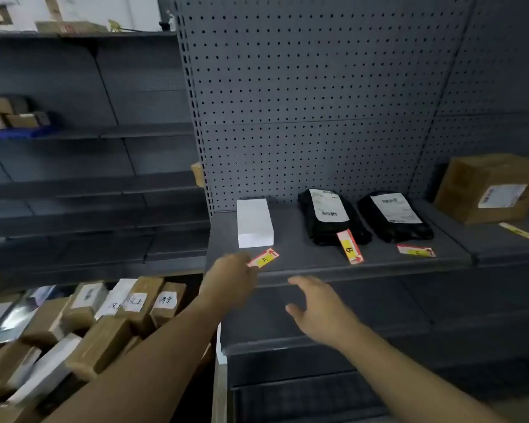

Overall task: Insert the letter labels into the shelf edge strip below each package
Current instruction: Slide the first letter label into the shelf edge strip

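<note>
On the grey shelf stand a white box and two black parcels. Red-and-yellow letter labels lie in front of them: label A, label B, label C. My left hand pinches the near end of label A, just above the shelf edge strip. My right hand hovers below the strip with fingers spread and nothing in it.
A brown carton sits on the neighbouring shelf to the right with another label before it. Several taped cardboard boxes are piled low at the left. A pegboard backs the shelf; lower shelves jut out beneath.
</note>
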A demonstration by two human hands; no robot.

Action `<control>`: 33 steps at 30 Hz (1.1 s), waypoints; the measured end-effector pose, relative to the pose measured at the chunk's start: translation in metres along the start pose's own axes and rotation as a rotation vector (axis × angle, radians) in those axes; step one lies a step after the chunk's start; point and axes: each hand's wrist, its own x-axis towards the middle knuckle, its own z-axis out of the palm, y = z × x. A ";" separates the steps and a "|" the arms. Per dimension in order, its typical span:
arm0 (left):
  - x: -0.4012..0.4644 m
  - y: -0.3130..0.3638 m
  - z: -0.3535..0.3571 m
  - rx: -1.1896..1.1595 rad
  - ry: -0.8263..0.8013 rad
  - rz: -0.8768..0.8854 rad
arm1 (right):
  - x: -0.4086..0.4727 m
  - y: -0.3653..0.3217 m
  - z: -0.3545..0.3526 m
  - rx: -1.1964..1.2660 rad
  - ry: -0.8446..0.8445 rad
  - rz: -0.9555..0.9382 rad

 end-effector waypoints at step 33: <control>0.106 -0.006 0.047 -0.043 -0.342 -0.027 | 0.142 0.019 -0.002 -0.009 -0.087 0.074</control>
